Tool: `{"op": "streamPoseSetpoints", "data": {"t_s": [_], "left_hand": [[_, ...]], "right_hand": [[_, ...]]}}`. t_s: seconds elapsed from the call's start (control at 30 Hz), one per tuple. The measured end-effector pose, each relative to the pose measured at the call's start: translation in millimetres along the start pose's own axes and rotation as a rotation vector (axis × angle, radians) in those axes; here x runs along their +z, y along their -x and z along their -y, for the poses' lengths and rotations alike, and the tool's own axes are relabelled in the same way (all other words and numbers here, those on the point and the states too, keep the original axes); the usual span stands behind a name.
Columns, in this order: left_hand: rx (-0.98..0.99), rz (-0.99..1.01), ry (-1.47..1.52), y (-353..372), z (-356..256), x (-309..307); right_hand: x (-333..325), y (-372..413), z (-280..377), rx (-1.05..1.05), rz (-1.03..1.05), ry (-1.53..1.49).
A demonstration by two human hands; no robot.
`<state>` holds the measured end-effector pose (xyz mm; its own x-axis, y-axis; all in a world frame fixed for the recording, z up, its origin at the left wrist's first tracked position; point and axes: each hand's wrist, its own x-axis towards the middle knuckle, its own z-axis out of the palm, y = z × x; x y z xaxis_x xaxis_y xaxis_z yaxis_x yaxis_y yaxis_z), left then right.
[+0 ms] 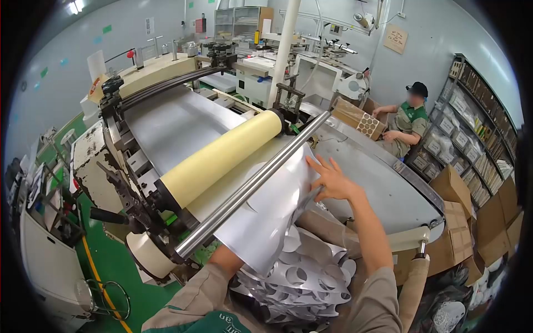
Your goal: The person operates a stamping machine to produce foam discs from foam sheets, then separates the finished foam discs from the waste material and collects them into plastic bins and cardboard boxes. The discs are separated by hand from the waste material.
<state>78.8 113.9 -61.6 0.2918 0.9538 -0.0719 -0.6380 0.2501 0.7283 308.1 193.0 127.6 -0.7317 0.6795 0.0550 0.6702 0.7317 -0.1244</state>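
Touching one sheet (pixel 261 225) — right hand (pixel 335 182)

Short khaki sleeves (pixel 191 297) join a green shirt front (pixel 208 326) printed with white lettering (pixel 229 321).

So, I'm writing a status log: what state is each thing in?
Sheet: bent in a curve
Right hand: spread, on the sheet
Left hand: hidden behind the sheet
Scrap: full of holes, heaped
Roller: mounted; turning unclear
Steel bar: bare
Cartons at right: open
Light: on
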Motion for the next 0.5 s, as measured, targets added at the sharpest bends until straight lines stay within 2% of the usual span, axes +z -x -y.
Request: {"op": "streamPoseSetpoints", "data": {"t_s": [0.17,0.3,0.4,0.5], "left_hand": [[-0.015,0.042,0.144,-39.2,28.2,58.8],[-0.017,0.028,0.228,-46.0,46.4,82.9],[-0.019,-0.007,0.290,-33.2,54.8,86.2],[-0.033,-0.041,0.340,-0.4,58.7,77.8]], "right_hand": [[25.4,56.1,-22.1,0.011,-0.149,-0.289],[20.0,86.7,-5.6,0.026,-0.294,-0.257],[17.2,114.4,5.9,0.170,-0.366,-0.126],[51.8,151.5,15.1,0.324,-0.514,-0.319]]}}
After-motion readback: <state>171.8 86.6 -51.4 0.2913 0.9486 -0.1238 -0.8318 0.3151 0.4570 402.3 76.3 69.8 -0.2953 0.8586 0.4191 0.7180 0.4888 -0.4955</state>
